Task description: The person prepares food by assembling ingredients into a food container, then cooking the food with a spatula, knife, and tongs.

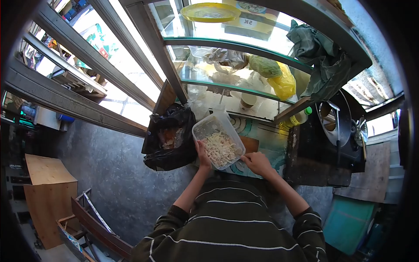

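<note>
A clear plastic food container [239,139] with pale shredded food [219,147] inside is tilted in front of my body. My left hand [203,155] grips its left side, thumb up along the wall. At the lower right corner, my right hand [257,163] is closed with its fingertips pinched at the rim. Whether a small item is also between those fingers is too small to tell. Close on the left sits a bin lined with a black plastic bag [168,150], with scraps in it. A brown board [250,144] lies partly hidden behind the container.
A glass-shelved cabinet [235,81] stands ahead, holding a yellow plate [210,12], a yellow plastic bag [283,83] and a green cabbage-like bundle [265,66]. To the right are a green-capped bottle [300,118] and a stove with a pan [334,124]. A wooden bench [98,222] is lower left.
</note>
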A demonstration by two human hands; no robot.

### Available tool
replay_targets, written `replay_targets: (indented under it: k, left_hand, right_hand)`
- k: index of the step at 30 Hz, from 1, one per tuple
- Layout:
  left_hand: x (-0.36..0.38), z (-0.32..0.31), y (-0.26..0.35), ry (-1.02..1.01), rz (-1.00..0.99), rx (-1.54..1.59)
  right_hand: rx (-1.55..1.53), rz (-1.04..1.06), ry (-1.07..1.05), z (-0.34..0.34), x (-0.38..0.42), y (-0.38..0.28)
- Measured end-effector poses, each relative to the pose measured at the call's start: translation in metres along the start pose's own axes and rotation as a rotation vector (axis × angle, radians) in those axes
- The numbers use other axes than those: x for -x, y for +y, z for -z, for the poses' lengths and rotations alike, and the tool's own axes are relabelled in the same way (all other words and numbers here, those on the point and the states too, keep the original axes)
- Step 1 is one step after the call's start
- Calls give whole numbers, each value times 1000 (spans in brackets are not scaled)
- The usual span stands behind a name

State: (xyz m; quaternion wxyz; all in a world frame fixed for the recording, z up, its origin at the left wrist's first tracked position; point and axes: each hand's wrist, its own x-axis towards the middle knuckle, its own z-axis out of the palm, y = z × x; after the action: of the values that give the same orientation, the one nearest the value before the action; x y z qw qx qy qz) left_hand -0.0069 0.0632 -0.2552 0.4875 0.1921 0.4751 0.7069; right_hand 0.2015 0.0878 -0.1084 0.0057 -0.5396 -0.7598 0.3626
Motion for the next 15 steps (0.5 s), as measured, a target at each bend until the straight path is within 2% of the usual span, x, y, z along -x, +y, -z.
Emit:
replay_targets:
  k: [2, 3, 5, 6, 8, 9, 11, 12, 14, 15]
  left_hand:
    - [-4, 20, -12, -126, 187, 425]
    - [-2, 24, -11, -32, 181, 396]
    - [5, 32, -6, -56, 197, 416]
    - [8, 34, -2, -76, 225, 430]
    - [17, 40, 3, -59, 233, 426]
    - [21, 44, 3, -39, 256, 399]
    - [27, 44, 12, -17, 261, 381]
    - [33, 42, 19, -36, 301, 415]
    - [40, 44, 22, -46, 326, 454]
    - [43, 51, 14, -7, 359, 476]
  right_hand:
    - [99, -138, -106, 34, -5, -31]
    - [106, -127, -101, 40, -16, -33]
    - [71, -49, 159, 53, -40, -31]
    - [76, -38, 166, 55, -60, -26]
    - [-204, 39, 310, 44, -112, -6]
    - [-202, 52, 312, 35, -142, 6]
    - [-478, -79, 266, 23, -197, 21]
    - [-471, -63, 263, 27, -210, 15]
    - [-727, -311, 103, 29, -232, 1]
    - [-756, -276, 80, 29, -240, 0]
